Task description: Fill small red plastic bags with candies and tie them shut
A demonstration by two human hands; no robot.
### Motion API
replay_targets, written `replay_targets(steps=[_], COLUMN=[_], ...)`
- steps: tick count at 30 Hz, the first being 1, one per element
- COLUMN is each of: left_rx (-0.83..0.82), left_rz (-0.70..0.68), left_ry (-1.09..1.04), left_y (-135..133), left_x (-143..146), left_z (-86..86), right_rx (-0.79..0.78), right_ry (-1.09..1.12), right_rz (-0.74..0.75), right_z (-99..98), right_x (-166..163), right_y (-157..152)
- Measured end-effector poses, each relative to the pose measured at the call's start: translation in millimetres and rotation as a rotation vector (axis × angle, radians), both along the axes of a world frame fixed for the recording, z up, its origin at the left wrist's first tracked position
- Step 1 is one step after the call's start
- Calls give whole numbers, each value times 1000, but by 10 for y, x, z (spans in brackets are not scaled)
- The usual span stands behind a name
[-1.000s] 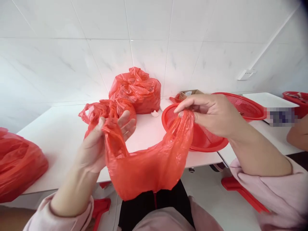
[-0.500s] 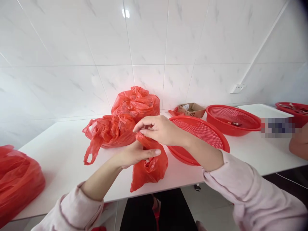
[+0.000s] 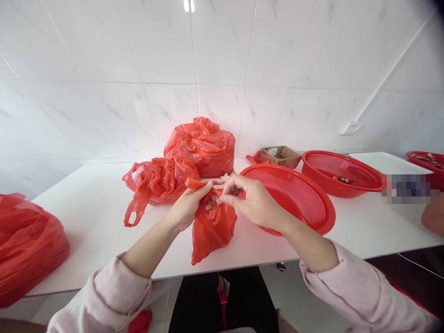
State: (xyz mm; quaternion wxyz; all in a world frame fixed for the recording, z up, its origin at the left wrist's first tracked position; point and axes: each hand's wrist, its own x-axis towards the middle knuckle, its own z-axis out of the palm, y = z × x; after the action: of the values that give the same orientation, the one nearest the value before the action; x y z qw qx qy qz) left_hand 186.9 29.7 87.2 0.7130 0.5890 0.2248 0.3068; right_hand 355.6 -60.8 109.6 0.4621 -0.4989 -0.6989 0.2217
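Observation:
A small red plastic bag [image 3: 212, 229] rests on the white table [image 3: 90, 222] near its front edge, bunched at the top. My left hand [image 3: 189, 206] grips the bag's gathered neck from the left. My right hand [image 3: 248, 199] pinches the top of the same bag from the right, fingers curled. Both sleeves are pale pink.
Two more red bags lie behind: a loose one [image 3: 157, 182] and a full one [image 3: 203, 145] by the wall. Red mesh baskets [image 3: 305, 194] [image 3: 342, 173] sit to the right, with a small cardboard box [image 3: 280, 156]. Another large red bag [image 3: 27, 247] lies far left. Another person's hand [image 3: 433, 217] shows at the right edge.
The bag was held wide open in the air between both hands; now it sits on the table with its top gathered, and both hands are close together at its neck.

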Motion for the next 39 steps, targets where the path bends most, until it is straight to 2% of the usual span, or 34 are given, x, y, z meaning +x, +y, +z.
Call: replay_targets(steps=[3,8,10,12,15,18,21,23,26,29,31,33,35,37,39], left_rx=[175,501,675,892,1107,1163,1219,1228,1212,1289,1361,1400,1380,1287,1097], left_rz=[-70,-226,-250,-148,137,288,274,191,87,137,174,121,-39,-216,-227], left_ry=[118,352,417,439,377,323,287,277,310,451,562,598,549,449,391], left_y=[10,-6,-18,-21,-5,0,-28,-50,-46,3,20,-19,-123,-254,-348], left_x=[-63,-165,-169,-157,-132,-130,-166,-210,-323,-531,-711,-879,-986,-1007,-942], left_z=[35,114,108,56,-87,-197,-192,-158,-146,-185,-200,-192,-168,-146,-140], right_rx=[-96,-5,-66,-134,-168,-206,-227,-210,-24,153,120,37,-20,-46,-77], right_ry=[-48,219,243,259,384,446,333,150,-267,-616,-720,-746,-733,-703,-655], right_rz=[207,98,108,104,99,212,307,249,77,-1,-37,-97,-145,-135,-111], right_z=[-47,-293,-418,-532,-646,-668,-618,-571,-517,-495,-494,-501,-510,-507,-477], right_x=[-31,27,7,-41,-114,-122,-63,-2,119,336,551,780,951,1009,959], right_y=[-104,117,231,301,326,299,234,172,86,90,170,298,441,560,621])
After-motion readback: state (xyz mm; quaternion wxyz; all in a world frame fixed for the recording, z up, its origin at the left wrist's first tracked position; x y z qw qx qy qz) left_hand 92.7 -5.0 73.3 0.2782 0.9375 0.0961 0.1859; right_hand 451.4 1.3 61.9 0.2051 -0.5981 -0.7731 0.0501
